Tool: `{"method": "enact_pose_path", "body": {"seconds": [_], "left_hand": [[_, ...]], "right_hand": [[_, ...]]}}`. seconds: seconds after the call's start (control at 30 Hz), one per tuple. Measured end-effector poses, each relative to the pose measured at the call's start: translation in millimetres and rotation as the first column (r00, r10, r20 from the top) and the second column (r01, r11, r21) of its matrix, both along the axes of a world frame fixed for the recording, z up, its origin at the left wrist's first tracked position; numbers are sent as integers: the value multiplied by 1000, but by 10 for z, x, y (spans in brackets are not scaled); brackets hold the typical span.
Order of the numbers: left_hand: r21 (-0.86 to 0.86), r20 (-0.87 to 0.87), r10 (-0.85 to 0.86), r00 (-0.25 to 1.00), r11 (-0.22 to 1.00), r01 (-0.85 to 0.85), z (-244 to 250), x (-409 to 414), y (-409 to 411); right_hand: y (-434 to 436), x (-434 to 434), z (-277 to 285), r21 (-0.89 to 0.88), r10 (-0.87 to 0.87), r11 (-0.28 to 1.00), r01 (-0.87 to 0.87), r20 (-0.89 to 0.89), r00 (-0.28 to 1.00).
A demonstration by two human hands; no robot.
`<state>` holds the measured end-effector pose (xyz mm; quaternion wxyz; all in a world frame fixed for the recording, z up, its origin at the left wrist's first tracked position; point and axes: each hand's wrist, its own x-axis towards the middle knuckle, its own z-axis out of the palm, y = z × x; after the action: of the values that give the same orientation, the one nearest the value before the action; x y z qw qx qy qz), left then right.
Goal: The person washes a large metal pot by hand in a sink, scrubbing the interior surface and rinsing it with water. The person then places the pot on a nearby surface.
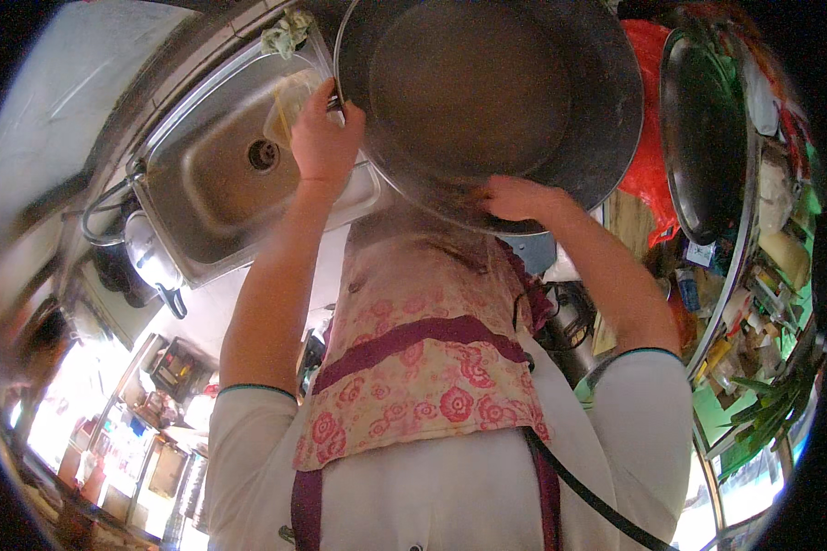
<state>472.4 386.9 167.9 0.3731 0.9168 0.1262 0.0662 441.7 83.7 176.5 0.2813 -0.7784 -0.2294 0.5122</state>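
A large dark metal pan [468, 89], wide and round, fills the top middle of the view. My left hand [327, 138] grips its left rim, thumb and fingers at the edge beside the sink. Inside the pan's near side lies my right hand [520, 198], its fingertips blurred against the metal; whether they hold anything is hidden. Left of the pan is a stainless steel sink [213, 158] with a round drain [263, 155]. A translucent plastic container [286, 103] sits at the sink's right end, partly behind my left hand.
A crumpled pale cloth [287, 33] rests at the sink's far corner. A metal kettle or pot [150, 248] stands left of the sink. To the right are a red plastic bag [644, 138], a dark oval pan [704, 138] and cluttered goods with green leaves [772, 403].
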Motion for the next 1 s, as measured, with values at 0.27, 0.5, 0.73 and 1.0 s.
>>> {"method": "enact_pose_path", "body": {"seconds": [0.27,0.5,0.73,1.0], "left_hand": [[-11,7,20,1000,1000,-20,26,20,-25],[-2,-17,28,999,1000,-28,29,-9,-33],[-15,-3,1,1000,1000,-1,9,4,-29],[-26,43,23,999,999,-22,36,-13,-48]], "right_hand": [[185,-55,-427,-137,87,987,-84,17,996],[53,-20,87,48,26,999,-26,4,1000],[1281,151,-456,404,-510,713,573,-261,819],[548,44,615,155,-110,979,134,-152,982]]}}
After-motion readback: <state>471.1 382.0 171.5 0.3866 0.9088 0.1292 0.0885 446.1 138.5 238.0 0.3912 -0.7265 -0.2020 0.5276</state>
